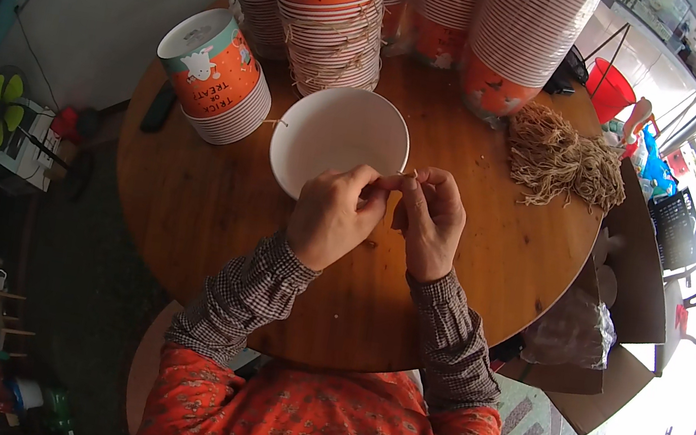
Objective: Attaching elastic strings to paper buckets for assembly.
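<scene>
A white-lined paper bucket (342,136) lies tipped with its mouth toward me on the round table. A short tan cord (283,123) pokes through its left rim. At the right side of the rim, my left hand (335,215) and my right hand (432,222) meet, fingertips pinched together. Between them a bit of tan cord shows; most of it is hidden by the fingers. Both hands are closed. To the left stands a short stack of orange paper buckets (217,80), upside down to my eye, with a green band and printed cartoon figures.
Tall stacks of paper buckets (522,36) fill the table's far edge; one stack (329,46) has cords on its rims. A heap of tan cords (562,156) lies at the right. A dark phone-like object (160,107) is at the left. An opened cardboard box (635,272) stands beside the table (212,214).
</scene>
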A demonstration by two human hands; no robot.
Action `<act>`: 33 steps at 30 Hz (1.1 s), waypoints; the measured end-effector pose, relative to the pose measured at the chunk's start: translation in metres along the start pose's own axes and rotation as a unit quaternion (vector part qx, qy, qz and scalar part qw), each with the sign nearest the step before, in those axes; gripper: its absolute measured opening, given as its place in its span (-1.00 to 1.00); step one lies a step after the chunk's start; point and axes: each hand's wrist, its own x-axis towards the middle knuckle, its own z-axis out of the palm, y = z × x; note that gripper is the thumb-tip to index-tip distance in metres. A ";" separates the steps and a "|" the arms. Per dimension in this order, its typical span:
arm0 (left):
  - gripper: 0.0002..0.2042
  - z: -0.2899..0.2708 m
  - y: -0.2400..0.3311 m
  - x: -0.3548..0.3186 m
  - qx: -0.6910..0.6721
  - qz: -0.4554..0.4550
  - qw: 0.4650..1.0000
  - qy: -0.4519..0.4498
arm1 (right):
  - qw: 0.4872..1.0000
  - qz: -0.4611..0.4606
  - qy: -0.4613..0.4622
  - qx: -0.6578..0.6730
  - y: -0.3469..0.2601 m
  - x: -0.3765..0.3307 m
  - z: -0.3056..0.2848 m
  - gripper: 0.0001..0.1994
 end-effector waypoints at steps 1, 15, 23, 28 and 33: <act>-0.92 -0.002 -0.001 0.000 0.000 0.000 1.000 0.000 | 1.000 -0.011 0.006 0.001 0.000 0.001 0.000 -0.93; -0.81 -0.025 -0.005 0.053 -0.236 -0.179 0.934 -0.200 | 0.998 -0.005 0.028 0.050 -0.006 0.024 -0.020 -0.94; -0.79 0.012 -0.026 0.057 -0.188 0.000 0.959 -0.211 | 0.995 0.044 -0.064 -0.060 -0.032 0.034 -0.018 -0.93; -0.79 0.011 -0.022 0.060 -0.145 -0.012 0.969 -0.202 | 0.995 0.084 -0.054 -0.015 -0.034 0.037 -0.020 -0.93; -0.83 0.011 -0.020 0.064 -0.154 -0.025 0.960 -0.234 | 0.995 0.046 -0.072 -0.049 -0.031 0.046 -0.028 -0.96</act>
